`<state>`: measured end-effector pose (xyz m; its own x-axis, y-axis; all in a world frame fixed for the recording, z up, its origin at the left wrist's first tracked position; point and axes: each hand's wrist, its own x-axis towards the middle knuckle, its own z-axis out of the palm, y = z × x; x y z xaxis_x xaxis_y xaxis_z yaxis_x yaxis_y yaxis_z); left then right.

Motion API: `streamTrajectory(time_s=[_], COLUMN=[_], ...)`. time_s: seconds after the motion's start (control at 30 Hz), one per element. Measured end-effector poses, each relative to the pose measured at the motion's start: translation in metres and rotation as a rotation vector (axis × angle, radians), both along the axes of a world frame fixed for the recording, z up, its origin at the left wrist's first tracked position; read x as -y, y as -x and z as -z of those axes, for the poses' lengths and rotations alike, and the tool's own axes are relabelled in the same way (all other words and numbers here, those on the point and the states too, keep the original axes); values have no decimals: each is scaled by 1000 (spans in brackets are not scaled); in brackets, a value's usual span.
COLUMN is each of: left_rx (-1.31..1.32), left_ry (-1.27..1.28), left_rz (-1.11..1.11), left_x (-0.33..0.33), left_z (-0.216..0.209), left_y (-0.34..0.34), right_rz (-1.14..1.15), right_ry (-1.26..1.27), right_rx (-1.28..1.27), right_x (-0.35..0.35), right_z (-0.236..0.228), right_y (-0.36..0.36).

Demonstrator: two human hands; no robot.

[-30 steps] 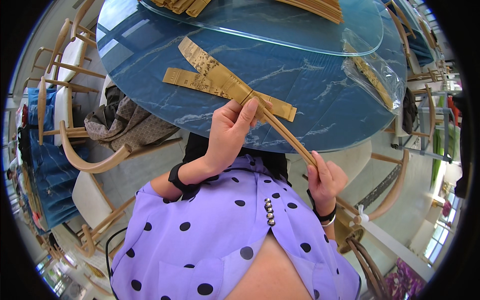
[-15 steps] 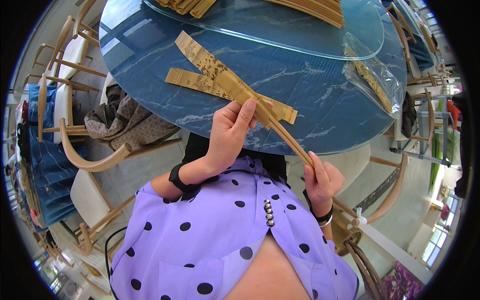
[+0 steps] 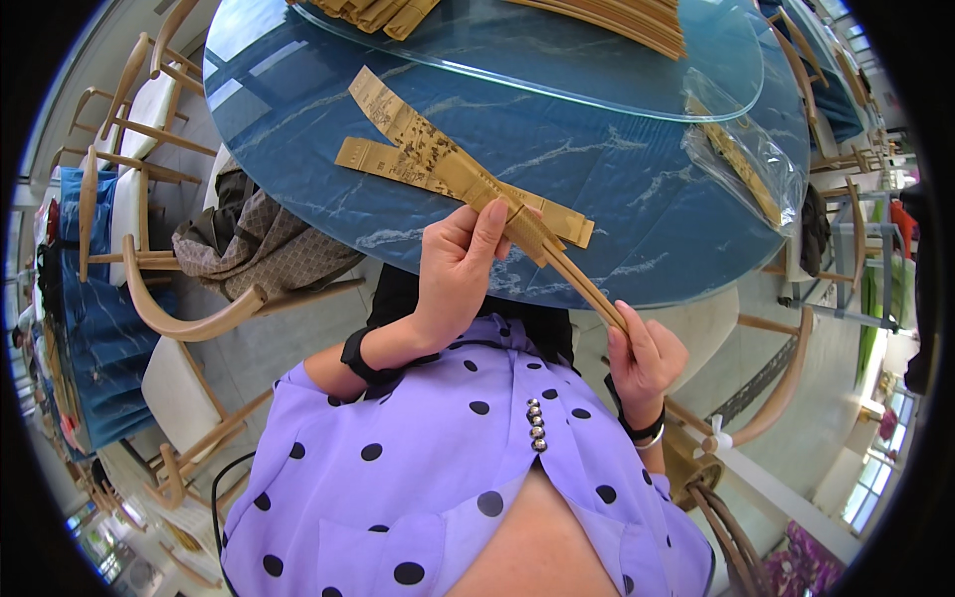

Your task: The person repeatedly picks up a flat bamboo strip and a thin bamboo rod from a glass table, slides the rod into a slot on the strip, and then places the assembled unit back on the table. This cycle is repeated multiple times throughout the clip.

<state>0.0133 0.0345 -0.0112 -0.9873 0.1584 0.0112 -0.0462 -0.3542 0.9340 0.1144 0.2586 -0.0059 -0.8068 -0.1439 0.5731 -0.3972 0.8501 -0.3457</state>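
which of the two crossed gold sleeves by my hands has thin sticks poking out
The held sleeve, pinched by the left hand: thin sticks run from its lower end to the right hand. The flat sleeve lying beneath shows none.

Blue marbled desk (image 3: 557,124), twelve o'clock; wooden chairs (image 3: 149,104), ten o'clock; pale tiled floor (image 3: 288,343), nine o'clock; daylit window (image 3: 879,468), four o'clock.

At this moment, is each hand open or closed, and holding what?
Left hand: closed, pinching the gold paper sleeve.
Right hand: closed, gripping the wooden sticks.
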Motion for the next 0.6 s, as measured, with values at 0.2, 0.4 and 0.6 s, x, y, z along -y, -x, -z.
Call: streamTrajectory(time_s=[0.2, 0.4, 0.6], left_rx=[57, -30, -63], left_ry=[-55, -10, 58], left_rz=[70, -2, -50], left_x=[2, -1, 2], left_z=[-6, 3, 6], left_y=[1, 6, 0], right_rz=[2, 2, -9], right_ry=[9, 33, 55], right_rx=[-3, -9, -27], right_x=[5, 5, 9], right_z=[1, 3, 4], right_y=[2, 1, 3])
